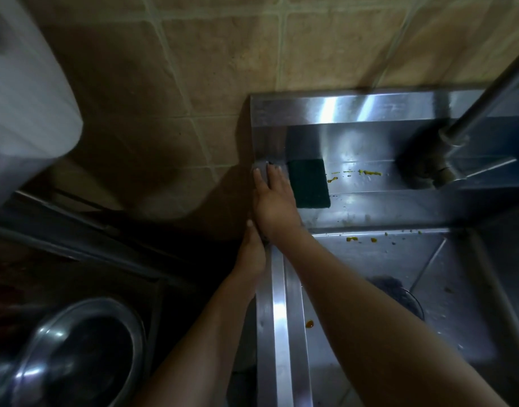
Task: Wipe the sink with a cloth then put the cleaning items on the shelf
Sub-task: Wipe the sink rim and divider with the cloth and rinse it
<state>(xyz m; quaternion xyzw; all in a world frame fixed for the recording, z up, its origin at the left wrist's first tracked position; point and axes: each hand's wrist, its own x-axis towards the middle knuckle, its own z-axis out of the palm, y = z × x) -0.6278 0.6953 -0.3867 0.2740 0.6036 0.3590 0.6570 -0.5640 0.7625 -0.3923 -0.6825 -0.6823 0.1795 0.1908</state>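
— One green scouring pad (pixel 308 183), lying flat on the back ledge of the steel sink (pixel 278 304) at its left end. Its long axis runs from the basin toward the wall.

— Which hand is nearer?

— Right hand (pixel 274 201), by far. It lies palm down on the ledge's left corner with its fingers straight, grasping nothing. The pad is just beside its little-finger edge, so close I cannot tell whether they touch. Fingers and pad point much the same way, so a small shift to the right would likely cover it.

— And the other?

— Left hand (pixel 252 255) sits against the outer left edge of the rim, nearer the person. Its fingers are hidden, so I cannot tell its grip.

— Any cloth?

— None plainly visible. Yellow food bits (pixel 369 172) dot the ledge between the pad and the faucet base (pixel 446 168).
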